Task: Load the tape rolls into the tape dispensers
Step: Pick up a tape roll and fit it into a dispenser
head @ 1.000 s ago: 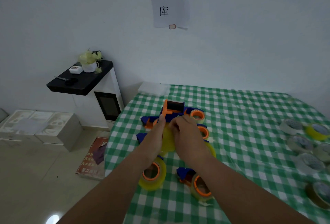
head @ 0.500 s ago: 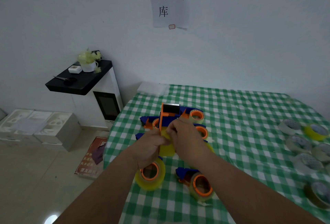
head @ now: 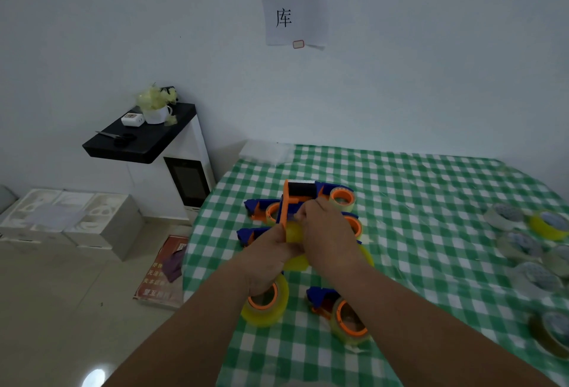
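Nearest on the green-and-white checked bench (head: 431,263) lie a loose yellow tape roll (head: 266,305) with an orange core, partly under the left wrist, and just right of it a loaded blue-and-orange dispenser (head: 338,309) lying on its side.

Above these, the two hands meet over the bench. The left hand (head: 268,258) grips the held tape dispenser (head: 292,205) from below, its thumb up against the orange frame. The right hand (head: 328,232) curls over a translucent yellow tape roll (head: 292,232) seated in that dispenser, fingertips pinching near the frame. The dispenser stands upright: orange side plate, blue body, a black roller and toothed blade on top.

Behind the hands, more loaded dispensers (head: 338,197) cluster together. Well apart at the right edge lie several pale and yellow spare rolls (head: 520,245).
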